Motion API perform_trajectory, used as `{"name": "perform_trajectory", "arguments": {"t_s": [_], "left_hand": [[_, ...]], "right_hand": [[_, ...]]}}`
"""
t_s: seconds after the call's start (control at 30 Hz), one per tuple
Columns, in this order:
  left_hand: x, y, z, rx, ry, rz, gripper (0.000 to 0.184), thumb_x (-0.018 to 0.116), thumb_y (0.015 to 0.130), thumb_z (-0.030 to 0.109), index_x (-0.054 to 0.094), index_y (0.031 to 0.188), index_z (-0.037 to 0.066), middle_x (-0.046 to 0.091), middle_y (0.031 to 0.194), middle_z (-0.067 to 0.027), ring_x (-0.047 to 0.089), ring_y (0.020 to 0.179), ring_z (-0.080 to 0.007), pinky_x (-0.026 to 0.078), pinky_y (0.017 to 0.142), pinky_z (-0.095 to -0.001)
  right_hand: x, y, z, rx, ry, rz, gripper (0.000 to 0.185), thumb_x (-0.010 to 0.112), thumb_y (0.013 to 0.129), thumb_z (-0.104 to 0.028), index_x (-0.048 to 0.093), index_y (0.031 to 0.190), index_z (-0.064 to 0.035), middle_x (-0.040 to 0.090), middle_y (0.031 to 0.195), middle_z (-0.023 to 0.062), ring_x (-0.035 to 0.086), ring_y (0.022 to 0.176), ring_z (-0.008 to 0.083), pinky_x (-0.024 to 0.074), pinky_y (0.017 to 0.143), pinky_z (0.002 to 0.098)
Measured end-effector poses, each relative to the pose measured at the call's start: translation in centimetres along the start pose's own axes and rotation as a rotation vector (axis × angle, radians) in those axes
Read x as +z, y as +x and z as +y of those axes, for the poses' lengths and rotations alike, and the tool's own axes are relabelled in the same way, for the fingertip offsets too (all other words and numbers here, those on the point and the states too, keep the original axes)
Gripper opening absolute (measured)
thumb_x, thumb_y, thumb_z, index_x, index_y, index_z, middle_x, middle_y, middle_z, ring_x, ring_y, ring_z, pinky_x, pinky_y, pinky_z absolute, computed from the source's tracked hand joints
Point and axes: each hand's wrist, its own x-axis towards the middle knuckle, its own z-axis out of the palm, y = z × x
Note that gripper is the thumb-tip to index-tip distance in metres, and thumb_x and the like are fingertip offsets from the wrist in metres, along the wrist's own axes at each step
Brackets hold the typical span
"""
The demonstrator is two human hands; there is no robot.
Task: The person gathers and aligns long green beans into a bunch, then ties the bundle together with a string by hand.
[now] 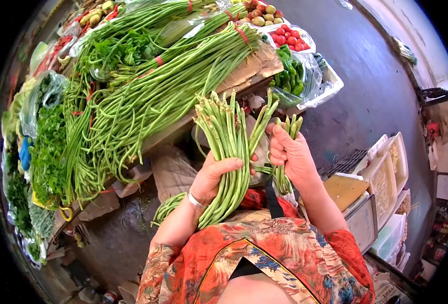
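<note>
Leafy greens [50,147] crowd the left end of a loaded worktop [169,130], while long beans [168,96] bound with red bands spread across its middle, their cut ends over a sheet of brown cardboard [257,65] towards its right end. Just off the worktop's near edge, a person in a red patterned top [209,261] grasps a thick bundle of long beans [226,137] in the left hand [214,177], a bracelet [195,201] at the wrist. The left grip is closed around the stalks, thumb across the front and fingertips showing on the far side; the ends point up towards the worktop and the lower lengths drape over the forearm. At the worktop's right end, bagged green peppers [289,76] sit near a white tray of red tomatoes [286,38]. Below that end, the right hand [291,154] holds a smaller bunch of beans [282,181], its grip pressed closed with fingers curled around the stalks, beside the thick bundle. Well to the right of the worktop stand pale plastic tubs [386,177].
</note>
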Motion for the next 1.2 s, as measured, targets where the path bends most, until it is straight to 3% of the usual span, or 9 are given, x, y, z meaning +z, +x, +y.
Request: {"name": "perform_trajectory", "arguments": {"t_s": [0.2,0.33,0.43,0.53,0.7,0.73,0.8,0.9,1.2], "left_hand": [[0.1,0.2,-0.3,-0.014,0.055,0.007,0.045,0.068,0.077,0.012,0.054,0.118,-0.001,0.065,0.101,-0.0149,0.067,0.083,-0.0261,0.056,0.075,-0.0358],[0.6,0.1,-0.1,0.001,0.069,0.03,0.043,0.067,0.077,0.013,0.055,0.116,-0.002,0.066,0.101,-0.0152,0.067,0.083,-0.0262,0.056,0.074,-0.0362],[0.4,0.3,-0.5,-0.001,0.046,0.049,0.043,0.066,0.078,0.011,0.055,0.117,-0.002,0.066,0.103,-0.0157,0.066,0.085,-0.0256,0.055,0.075,-0.0361],[0.1,0.4,-0.5,-0.012,0.057,0.046,0.043,0.066,0.078,0.01,0.055,0.118,-0.002,0.066,0.104,-0.0158,0.066,0.087,-0.0241,0.055,0.077,-0.0351],[0.0,0.5,-0.6,-0.025,0.078,0.038,0.043,0.066,0.079,0.01,0.055,0.119,-0.002,0.066,0.104,-0.0155,0.065,0.086,-0.0217,0.054,0.078,-0.0331],[0.1,0.5,-0.5,-0.036,0.078,0.029,0.043,0.066,0.079,0.01,0.055,0.119,-0.001,0.066,0.103,-0.0152,0.065,0.086,-0.0216,0.054,0.078,-0.0328],[0.2,0.6,-0.5,-0.048,0.079,0.02,0.043,0.066,0.079,0.01,0.056,0.119,-0.001,0.066,0.103,-0.015,0.065,0.086,-0.0214,0.054,0.077,-0.0325],[0.1,0.7,-0.7,-0.068,0.111,0.008,0.043,0.066,0.081,0.009,0.054,0.12,0.001,0.067,0.103,-0.0119,0.065,0.083,-0.0181,0.056,0.069,-0.0297],[0.1,0.9,-0.6,-0.067,0.105,0.021,0.041,0.066,0.079,0.008,0.056,0.118,0.0,0.067,0.101,-0.0124,0.065,0.083,-0.0191,0.055,0.074,-0.0318]], "right_hand": [[-0.3,0.7,0.1,-0.044,-0.032,0.057,0.009,0.066,0.089,-0.01,0.057,0.088,-0.0078,0.047,0.064,-0.0037,0.039,0.047,0.004,0.0291,0.041,0.0189],[-0.3,0.4,-0.3,-0.09,-0.059,0.09,0.008,0.064,0.089,-0.012,0.058,0.087,-0.0081,0.051,0.064,-0.0017,0.041,0.046,0.0058,0.0303,0.04,0.0216],[-0.8,0.3,-0.3,-0.102,0.017,0.085,0.012,0.05,0.093,-0.017,0.056,0.093,-0.007,0.053,0.07,0.001,0.044,0.05,0.0065,0.0321,0.041,0.0213],[-2.0,0.9,-0.1,-0.111,0.089,0.034,0.014,0.049,0.094,-0.019,0.056,0.092,-0.0072,0.052,0.069,0.0003,0.044,0.049,0.0064,0.0326,0.041,0.021],[-2.2,1.9,-0.9,-0.042,0.049,0.077,0.019,0.069,0.089,-0.024,0.056,0.091,-0.0091,0.051,0.067,-0.0027,0.041,0.046,0.0029,0.0326,0.039,0.0167],[-2.1,2.1,-0.8,-0.043,0.05,0.078,0.019,0.069,0.089,-0.024,0.056,0.091,-0.0091,0.051,0.067,-0.0027,0.041,0.046,0.0029,0.0326,0.039,0.0167],[-1.9,2.6,-0.7,-0.052,-0.017,0.105,0.026,0.064,0.093,-0.025,0.06,0.109,-0.0044,0.048,0.064,-0.005,0.04,0.045,0.002,0.0302,0.038,0.0157],[-2.2,3.3,-1.0,-0.059,-0.035,0.094,0.022,0.066,0.091,-0.021,0.062,0.105,-0.0043,0.049,0.063,-0.0052,0.04,0.043,0.0014,0.0299,0.036,0.0151],[-2.7,2.8,-0.9,-0.083,0.06,0.044,0.02,0.061,0.093,-0.018,0.062,0.106,-0.0029,0.049,0.063,-0.0055,0.039,0.043,0.0021,0.0309,0.038,0.0163]]}}
